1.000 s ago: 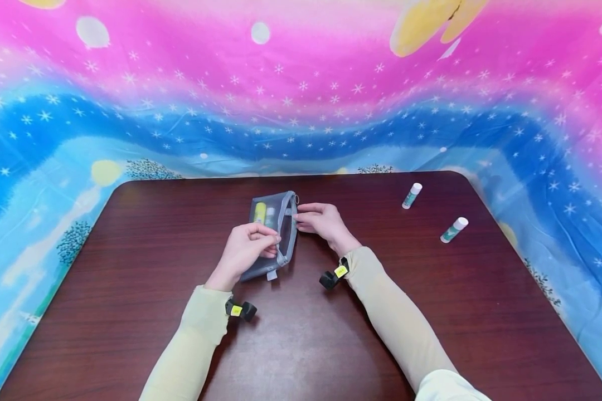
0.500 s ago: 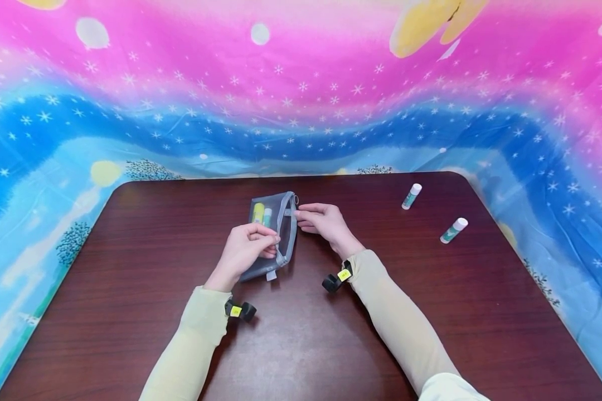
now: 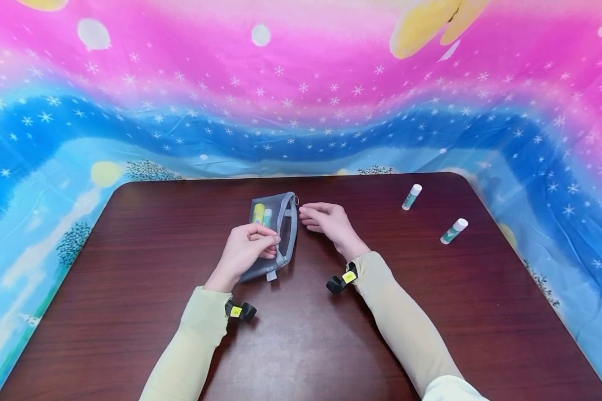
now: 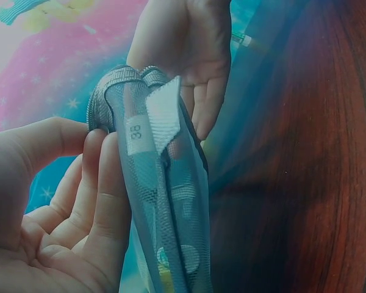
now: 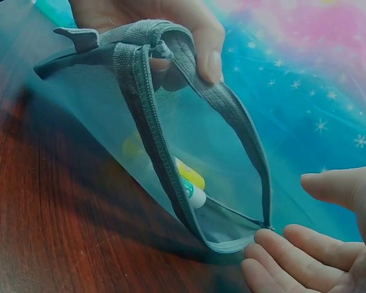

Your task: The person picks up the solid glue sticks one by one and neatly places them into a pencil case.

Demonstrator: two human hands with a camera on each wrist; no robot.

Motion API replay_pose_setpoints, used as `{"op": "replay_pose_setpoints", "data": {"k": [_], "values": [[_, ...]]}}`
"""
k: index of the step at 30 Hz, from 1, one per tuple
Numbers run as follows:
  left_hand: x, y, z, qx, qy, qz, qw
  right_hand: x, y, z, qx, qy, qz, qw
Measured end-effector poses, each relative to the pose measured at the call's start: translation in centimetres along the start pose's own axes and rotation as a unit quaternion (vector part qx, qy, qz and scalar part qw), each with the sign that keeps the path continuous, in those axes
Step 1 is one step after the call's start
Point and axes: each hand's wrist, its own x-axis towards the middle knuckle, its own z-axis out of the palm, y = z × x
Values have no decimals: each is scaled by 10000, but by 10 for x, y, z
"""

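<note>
A grey mesh zip pouch (image 3: 293, 234) stands tilted on the table, its zipped mouth gaping to the right. My left hand (image 3: 243, 250) pinches the near-left rim of that mouth between thumb and fingers. Through the mesh show a yellow stick (image 3: 258, 212) and a white-capped glue stick (image 3: 267, 217); both lie inside near the bottom, as the right wrist view confirms. My right hand (image 3: 333, 225) is just right of the mouth, thumb apart from loosely bent fingers, holding nothing. Its fingertips (image 5: 265, 238) come close to the zip's far end; contact is unclear.
Two white-capped green glue sticks stand on the right of the dark wooden table (image 3: 381, 312): one farther back (image 3: 412, 197), one nearer (image 3: 454, 231). A colourful printed cloth (image 3: 301, 100) hangs around the table's back and sides.
My right hand has drawn back slightly to the right from the pouch's rim, its thumb and fingers spreading. The two sticks inside have shifted a little. My left hand keeps its pinch.
</note>
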Motion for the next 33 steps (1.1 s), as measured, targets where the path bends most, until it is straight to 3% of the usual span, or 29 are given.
{"op": "replay_pose_setpoints", "data": {"k": [18, 33], "values": [[-1, 2, -1, 147, 11, 35, 9999, -9, -12, -24, 84, -49, -258, 9996], [-2, 4, -1, 181, 178, -5, 9997, -16, -18, -44, 20, 150, -392, 9991]]}}
